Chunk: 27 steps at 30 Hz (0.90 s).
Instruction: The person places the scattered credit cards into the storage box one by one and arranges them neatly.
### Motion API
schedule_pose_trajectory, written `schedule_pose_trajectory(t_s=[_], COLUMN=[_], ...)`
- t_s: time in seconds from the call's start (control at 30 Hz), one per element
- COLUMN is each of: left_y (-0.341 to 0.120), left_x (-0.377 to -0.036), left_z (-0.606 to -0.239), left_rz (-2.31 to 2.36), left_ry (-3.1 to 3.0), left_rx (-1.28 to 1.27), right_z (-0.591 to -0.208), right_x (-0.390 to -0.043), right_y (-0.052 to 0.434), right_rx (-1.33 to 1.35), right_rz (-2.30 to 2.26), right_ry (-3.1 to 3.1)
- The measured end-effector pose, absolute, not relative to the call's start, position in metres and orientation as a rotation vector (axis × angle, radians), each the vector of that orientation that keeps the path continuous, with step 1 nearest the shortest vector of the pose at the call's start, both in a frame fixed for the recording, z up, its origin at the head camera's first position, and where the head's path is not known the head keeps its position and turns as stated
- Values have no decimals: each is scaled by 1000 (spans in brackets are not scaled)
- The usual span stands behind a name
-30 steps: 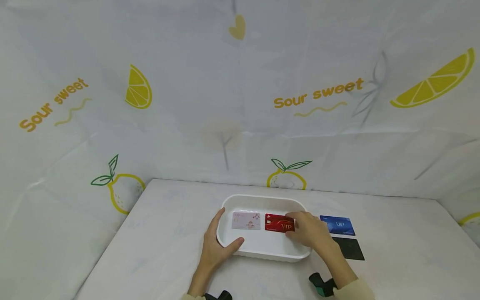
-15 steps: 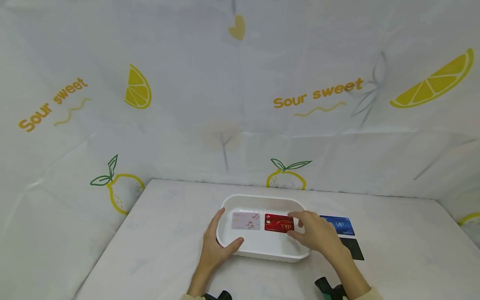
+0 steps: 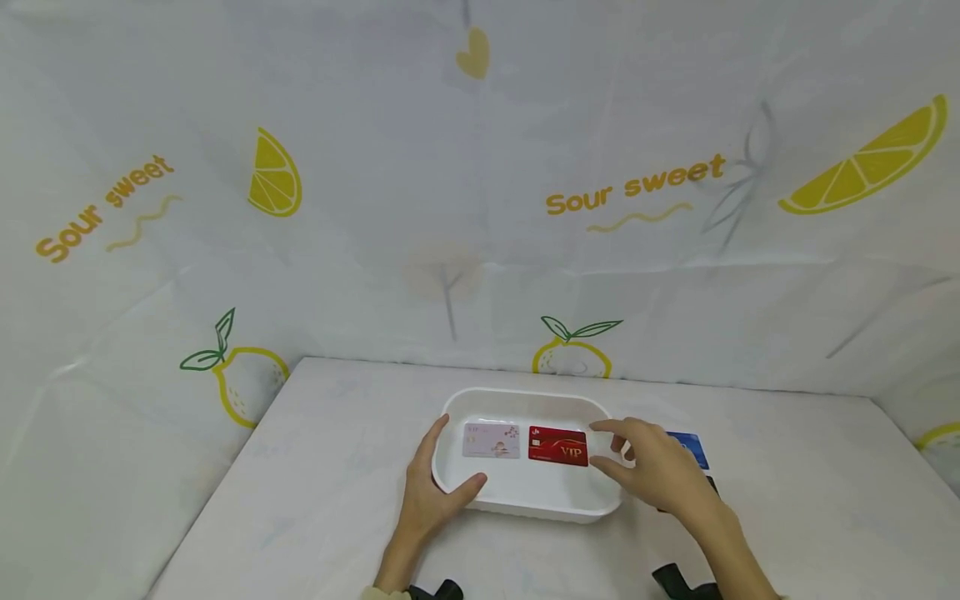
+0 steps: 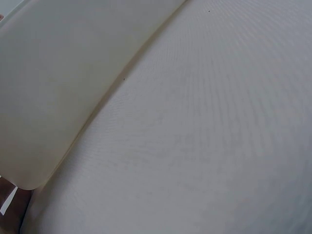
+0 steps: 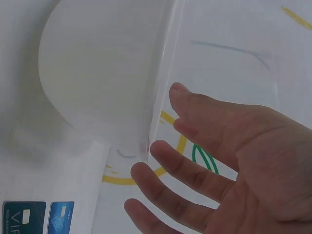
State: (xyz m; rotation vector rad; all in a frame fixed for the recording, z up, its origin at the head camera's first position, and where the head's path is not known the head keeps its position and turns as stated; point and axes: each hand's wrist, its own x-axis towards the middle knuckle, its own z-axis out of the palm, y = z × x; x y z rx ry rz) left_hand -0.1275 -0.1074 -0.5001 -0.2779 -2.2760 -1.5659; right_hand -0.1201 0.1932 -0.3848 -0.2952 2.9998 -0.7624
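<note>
Black fittings at the wrists occupy the near margin. Left hand: thumb and fingers spread wide about the near left corner of the tray, touching it; the thumb lies over the near rim. The tray, white and round-cornered, rests on the white table. Right hand: fingers spread, thumb and index finger parted, above the tray's right end. A dark card, mostly hidden by this hand in the head view, lies on the table right of the tray. Inside the tray, the red card, lettered "VIP", lies flat just beside the right fingertips; the pink card lies to its left, apart. The blue card, partly covered, lies beyond the dark card. Behind the table rises a pale sheet printed with lemons and "Sour sweet".
</note>
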Motion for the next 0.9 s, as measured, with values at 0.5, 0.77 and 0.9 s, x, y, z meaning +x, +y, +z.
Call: schedule_pose_trajectory(t_s=[0.5,0.77,0.9], left_y=[-108,-107,-107], left_x=[-128,-128,-129], left_z=[-501,-501,-502], left_rz=[-1572,-1578,-1571], left_ry=[-2274,-2265,-2258], left_rx=[-276,-283,-288], right_z=[-395,-407,-413], right_x=[-113,-110,-109], right_y=[228,250,259], right_rx=[-326,-374,-343], right_rz=[-833,-862,-838], right_ry=[2993,2998,2980])
